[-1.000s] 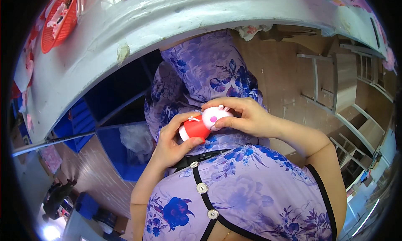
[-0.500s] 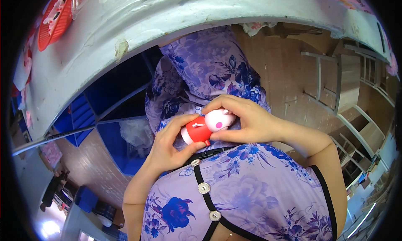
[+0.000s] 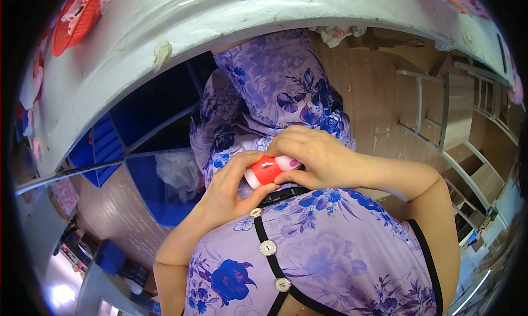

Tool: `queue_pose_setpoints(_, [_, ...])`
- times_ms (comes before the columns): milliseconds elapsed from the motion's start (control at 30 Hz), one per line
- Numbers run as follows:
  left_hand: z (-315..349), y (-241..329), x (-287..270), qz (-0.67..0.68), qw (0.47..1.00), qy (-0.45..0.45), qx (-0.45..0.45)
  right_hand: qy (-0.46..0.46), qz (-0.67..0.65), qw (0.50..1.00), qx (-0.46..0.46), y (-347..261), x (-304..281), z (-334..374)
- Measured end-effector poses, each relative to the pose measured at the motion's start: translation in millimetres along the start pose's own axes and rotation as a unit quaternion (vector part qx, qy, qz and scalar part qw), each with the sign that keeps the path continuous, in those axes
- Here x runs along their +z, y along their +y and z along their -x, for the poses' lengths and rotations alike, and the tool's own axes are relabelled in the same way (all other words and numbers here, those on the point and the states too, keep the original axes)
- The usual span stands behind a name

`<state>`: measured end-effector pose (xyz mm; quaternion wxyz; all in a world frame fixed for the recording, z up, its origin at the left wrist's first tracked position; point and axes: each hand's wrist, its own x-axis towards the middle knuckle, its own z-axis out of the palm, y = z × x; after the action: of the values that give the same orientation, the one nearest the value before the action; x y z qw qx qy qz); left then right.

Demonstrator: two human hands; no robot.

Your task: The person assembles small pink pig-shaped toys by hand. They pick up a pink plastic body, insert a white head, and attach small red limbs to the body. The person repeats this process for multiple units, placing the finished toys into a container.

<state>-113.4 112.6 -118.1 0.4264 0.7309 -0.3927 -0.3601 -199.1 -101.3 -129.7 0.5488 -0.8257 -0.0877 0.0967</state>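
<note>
Between my two hands, above my lap, lies a small toy figure with a red body, a pale pink base and a pink head marked with a bright pink spot. My left hand grips the red body and base, thumb below and fingers above. Wrapped over the head is my right hand, its thumb against the neck side of the body. Most of the head is hidden under the right fingers.
A worn white table curves across the far side, with a red basket holding small white parts at its left. A blue bin with clear plastic bags stands left of my lap. Metal-framed stools stand at right.
My right hand has closed further over the toy's head, covering more of it. The toy has turned slightly, and both hands still hold it.
</note>
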Motion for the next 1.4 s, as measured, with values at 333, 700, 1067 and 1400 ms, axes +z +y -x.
queue_pose_setpoints(333, [3,1,1,0.007,1.0,-0.019,-0.007,0.013,0.026,1.0,-0.013,1,11,6])
queue_pose_setpoints(700, [-5,11,-2,-0.021,0.999,-0.021,0.017,-0.064,0.112,0.992,-0.003,-18,-5,3])
queue_pose_setpoints(1067, [-7,9,-6,0.039,0.997,-0.012,-0.063,-0.089,-0.006,0.992,0.091,-15,-25,-18])
queue_pose_setpoints(1400, [-36,0,8,0.571,0.806,0.065,-0.142,0.195,-0.563,0.792,0.131,-1,-14,-17])
